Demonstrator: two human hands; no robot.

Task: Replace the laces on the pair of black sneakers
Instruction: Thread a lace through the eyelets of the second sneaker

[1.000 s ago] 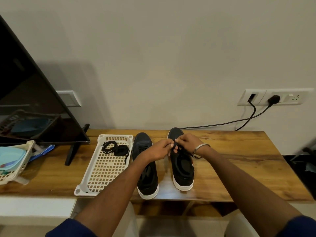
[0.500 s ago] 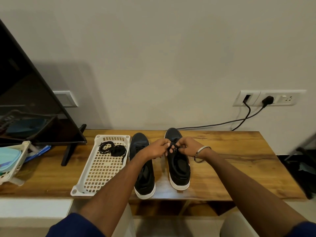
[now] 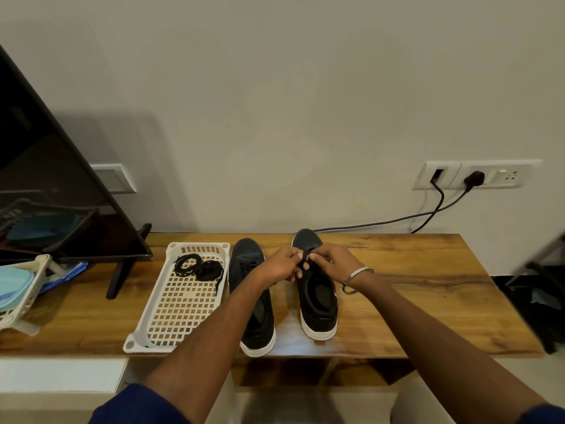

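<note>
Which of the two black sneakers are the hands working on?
The right sneaker, farther from the white basket. Both hands pinch its lace above it; the left sneaker lies untouched.

Bare counter [image 3: 428, 286] stretches open toward three o'clock of the right sneaker [image 3: 318, 304]. At nine o'clock, the left sneaker [image 3: 253, 301], white basket [image 3: 171, 307] and television stand [image 3: 117, 276] crowd passage.

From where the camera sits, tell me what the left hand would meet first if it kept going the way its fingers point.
The left hand points rightward over the right sneaker, pinching the black lace. Going straight on, it would meet the right hand almost at once; their fingers look nearly touching already, though depth is unclear.
</note>
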